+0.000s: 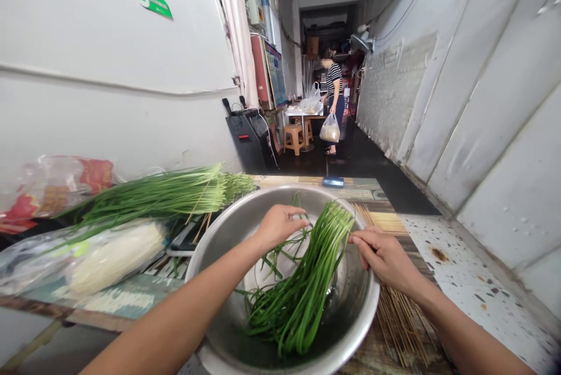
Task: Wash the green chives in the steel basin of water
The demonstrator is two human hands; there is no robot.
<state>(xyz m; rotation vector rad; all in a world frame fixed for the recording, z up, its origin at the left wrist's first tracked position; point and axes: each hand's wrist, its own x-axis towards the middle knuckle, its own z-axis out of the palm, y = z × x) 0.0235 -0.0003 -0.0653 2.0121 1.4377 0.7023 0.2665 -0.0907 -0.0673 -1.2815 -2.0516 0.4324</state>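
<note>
A large steel bowl [210,246] sits on the table in front of me with a bunch of green chive stalks [302,287] lying across it. My left hand [278,224] reaches over the bowl's far side, fingers curled and pinched on a few stalks near the bunch's top. At the bunch's right edge my right hand [385,255] has its fingers closed, pinching the stalk ends near the rim.
Another long bunch of chives [162,194] lies to the left, above a plastic bag of white noodles [109,255]. Bamboo skewers [394,311] lie right of the bowl. A person in a striped top [333,94] stands far down the corridor with a bag.
</note>
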